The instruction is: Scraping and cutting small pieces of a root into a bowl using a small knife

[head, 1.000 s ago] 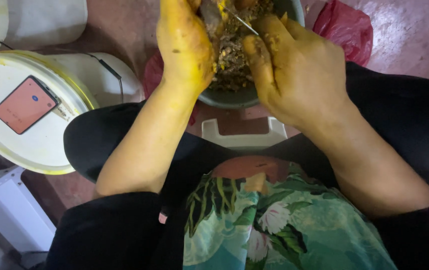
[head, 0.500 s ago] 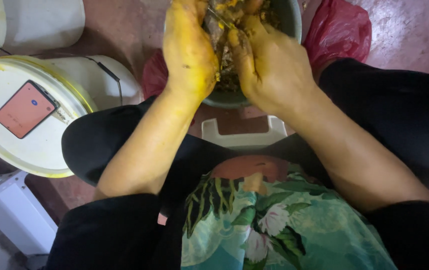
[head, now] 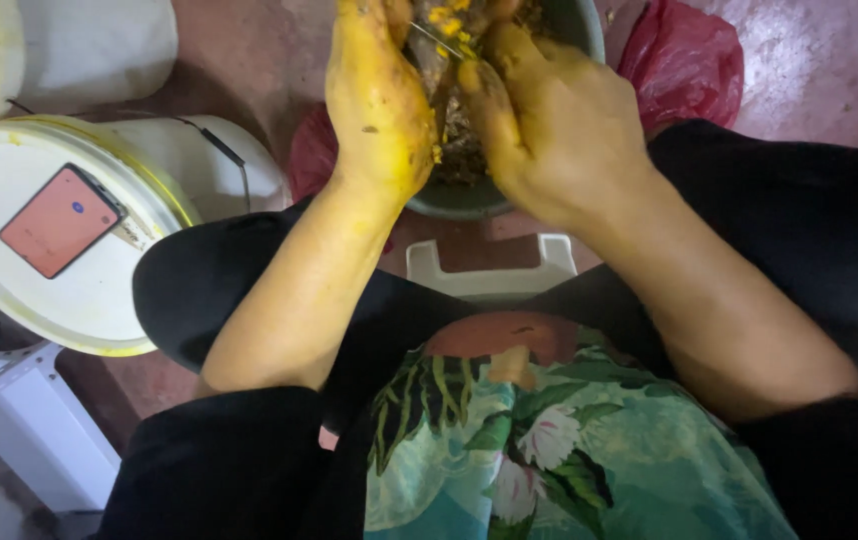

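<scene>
While both hands work over the grey bowl (head: 469, 195), I see left hand (head: 379, 100) & right hand (head: 559, 130) clamped on a yellow-smeared food piece (head: 444, 60); bowl looks well full, so work seems midway.

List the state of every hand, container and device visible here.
Left hand: coated in yellow paste, pressed into the food.
Right hand: yellow-stained, gripping the food.
Grey bowl: upright, holding the brown-yellow mix.
White bucket: lid on.
Phone: flat on the lid, screen lit.
Red plastic bag: crumpled on the floor.
</scene>
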